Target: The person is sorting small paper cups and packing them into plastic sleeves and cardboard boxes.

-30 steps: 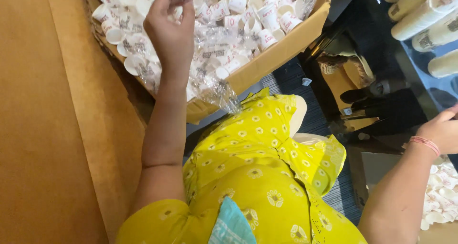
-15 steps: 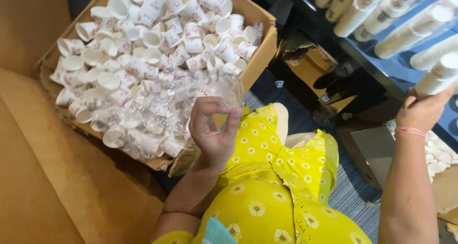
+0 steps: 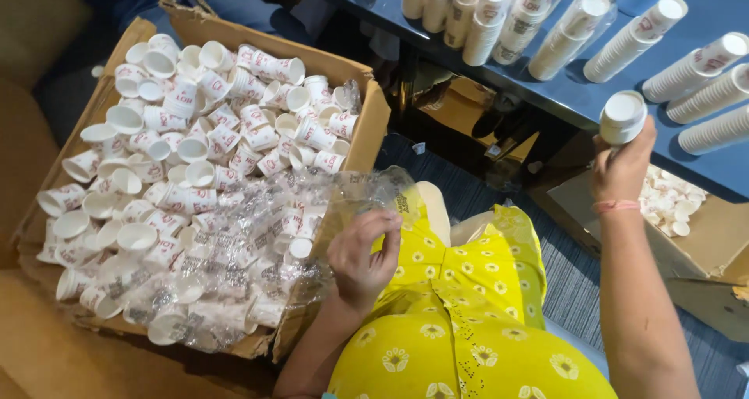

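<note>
L hand (image 3: 360, 257) pinches crinkled clear plastic sleeve (image 3: 367, 200), fingers curled, at edge of brown cardboard box (image 3: 373, 126) w/ loose white paper cups (image 3: 191, 149). R hand (image 3: 620, 165) grips short white cup stack (image 3: 622, 117) by blue table (image 3: 702, 9) w/ long cup stacks (image 3: 632, 44).

Yellow floral dress (image 3: 460, 321), pink wristband (image 3: 615, 206)

Loose cups (image 3: 195, 141) heaped in a cardboard box (image 3: 367, 134) at left, plastic wrap (image 3: 257, 243) over its near corner. Left hand (image 3: 363, 258) just beside that corner. At right, stacked cups (image 3: 624, 52) lying on a table (image 3: 702, 1); right hand (image 3: 620, 165) at its edge, gripping a cup stack (image 3: 622, 118). Below the table, another box (image 3: 702, 243) of cups.
</note>
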